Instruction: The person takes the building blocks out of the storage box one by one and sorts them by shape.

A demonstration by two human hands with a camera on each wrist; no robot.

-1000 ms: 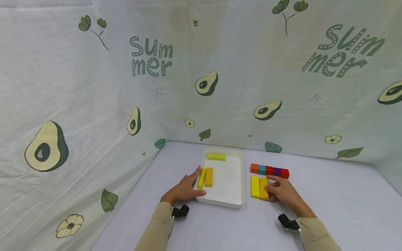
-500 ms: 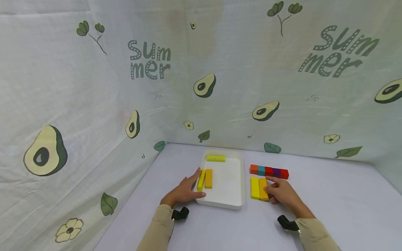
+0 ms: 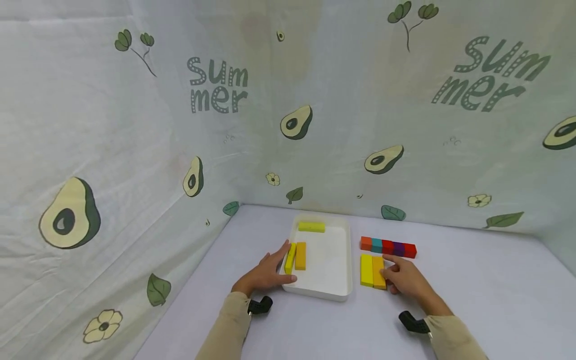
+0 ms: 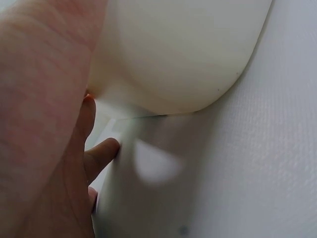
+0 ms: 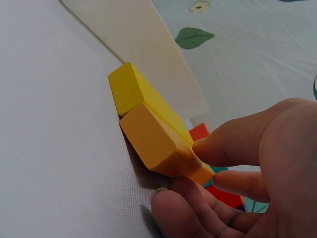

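My left hand [image 3: 263, 274] rests at the near left corner of a white tray [image 3: 326, 296], with its thumb over the front rim and its fingers spread along the left wall. Inside lie a yellow block [image 3: 311, 227] near the far end, an orange block [image 3: 300, 256] and a second yellow block [image 3: 290, 258] by the left wall. To the tray's right, my right hand [image 3: 407, 280] holds another orange block [image 5: 148, 136] between thumb and fingers. This block lies on the table, its long side against a yellow block [image 5: 128, 91].
Just beyond the right hand's blocks stands a row of small cubes [image 3: 388, 246] in red, teal and purple. Printed cloth [image 3: 333, 165] hangs behind the white table [image 3: 333, 330] and along its left side. A black wrist camera [image 3: 260, 305] sits under each wrist.
Both hands keep their places at the tray and the orange block. Only the head view shifts slightly.
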